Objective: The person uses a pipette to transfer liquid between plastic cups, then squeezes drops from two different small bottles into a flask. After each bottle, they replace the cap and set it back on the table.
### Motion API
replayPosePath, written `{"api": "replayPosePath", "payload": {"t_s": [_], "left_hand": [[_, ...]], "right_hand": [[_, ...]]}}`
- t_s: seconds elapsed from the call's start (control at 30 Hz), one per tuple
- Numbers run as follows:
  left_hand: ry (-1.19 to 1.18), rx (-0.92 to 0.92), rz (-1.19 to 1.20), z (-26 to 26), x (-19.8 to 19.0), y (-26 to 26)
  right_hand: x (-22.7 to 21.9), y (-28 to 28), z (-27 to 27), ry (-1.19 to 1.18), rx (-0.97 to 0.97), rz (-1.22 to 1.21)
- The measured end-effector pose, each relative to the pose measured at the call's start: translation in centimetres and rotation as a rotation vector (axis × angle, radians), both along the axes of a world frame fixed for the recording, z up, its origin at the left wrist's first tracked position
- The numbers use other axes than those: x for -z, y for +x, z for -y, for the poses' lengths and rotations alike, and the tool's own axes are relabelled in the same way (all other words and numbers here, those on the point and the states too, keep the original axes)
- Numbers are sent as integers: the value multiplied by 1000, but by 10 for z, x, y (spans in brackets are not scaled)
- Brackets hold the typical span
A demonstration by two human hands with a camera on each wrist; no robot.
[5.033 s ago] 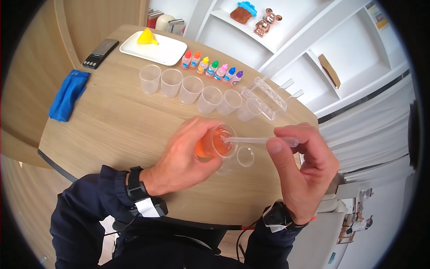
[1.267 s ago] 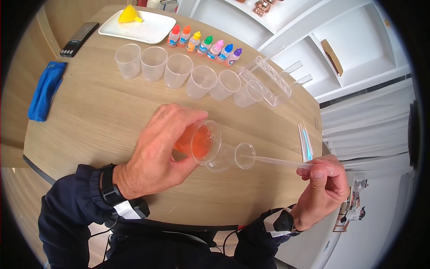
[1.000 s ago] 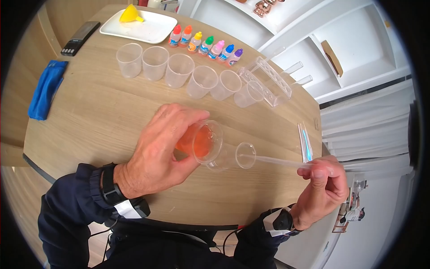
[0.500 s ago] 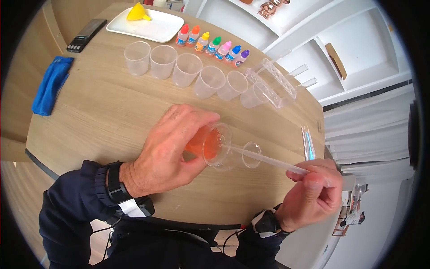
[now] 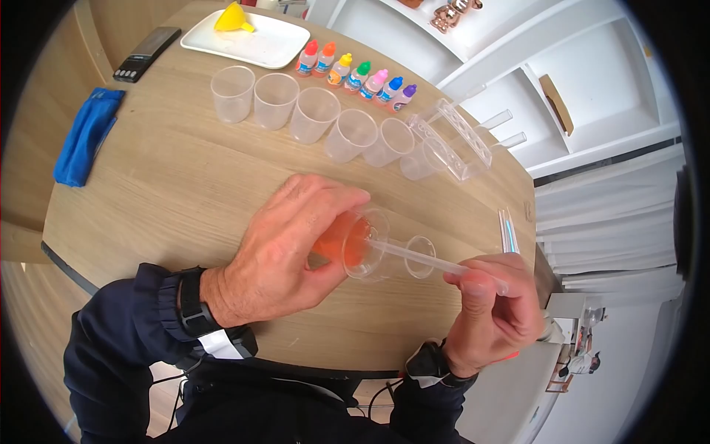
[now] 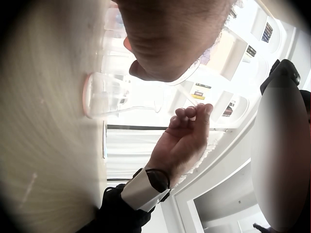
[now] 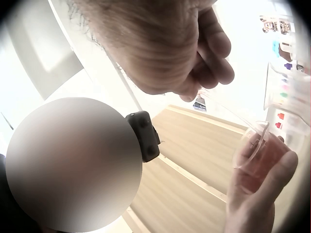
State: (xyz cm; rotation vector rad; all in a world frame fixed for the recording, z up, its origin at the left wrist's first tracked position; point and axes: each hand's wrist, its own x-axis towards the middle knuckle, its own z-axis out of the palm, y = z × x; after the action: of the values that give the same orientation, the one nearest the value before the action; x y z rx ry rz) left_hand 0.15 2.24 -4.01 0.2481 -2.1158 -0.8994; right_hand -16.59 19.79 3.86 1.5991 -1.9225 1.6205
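My left hand point(image 5: 285, 248) grips a clear plastic cup point(image 5: 330, 244) holding orange liquid point(image 5: 356, 250), its mouth tilted toward the right. A translucent plastic pipette point(image 5: 438, 263) is pinched near its bulb end by my right hand point(image 5: 492, 307). The pipette's tip lies inside the cup's mouth, at the liquid. Below the pipette stands a clear conical flask point(image 6: 102, 94), its round rim point(image 5: 433, 259) just right of the cup. The cup hides part of the flask in the head view. In the right wrist view, the pipette point(image 7: 232, 110) slants down into the held cup.
Several clear cups point(image 5: 314, 115) stand in a row behind, with colour dropper bottles point(image 5: 367, 83) beyond. A clear test tube rack point(image 5: 462, 140) is at the back right. A white tray point(image 5: 274, 48) with a yellow funnel point(image 5: 231, 18), a scale point(image 5: 148, 53) and a blue cloth point(image 5: 87, 137) lie left.
The pipette was in the cup 5 seconds ago, then over the flask's mouth about a second ago. My right hand has since moved left, bringing its tip back into the cup.
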Motion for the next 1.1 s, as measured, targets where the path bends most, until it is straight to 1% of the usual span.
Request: {"api": "replayPosePath", "payload": {"t_s": [0.03, 0.33, 1.1], "left_hand": [[-1, -1, -3, 0, 0, 0], [4, -7, -10, -1, 0, 0], [3, 0, 11, 0, 0, 1]], "right_hand": [[0, 0, 0, 13, -2, -7], [1, 7, 5, 10, 40, 203], [2, 0, 3, 55, -21, 182]]}}
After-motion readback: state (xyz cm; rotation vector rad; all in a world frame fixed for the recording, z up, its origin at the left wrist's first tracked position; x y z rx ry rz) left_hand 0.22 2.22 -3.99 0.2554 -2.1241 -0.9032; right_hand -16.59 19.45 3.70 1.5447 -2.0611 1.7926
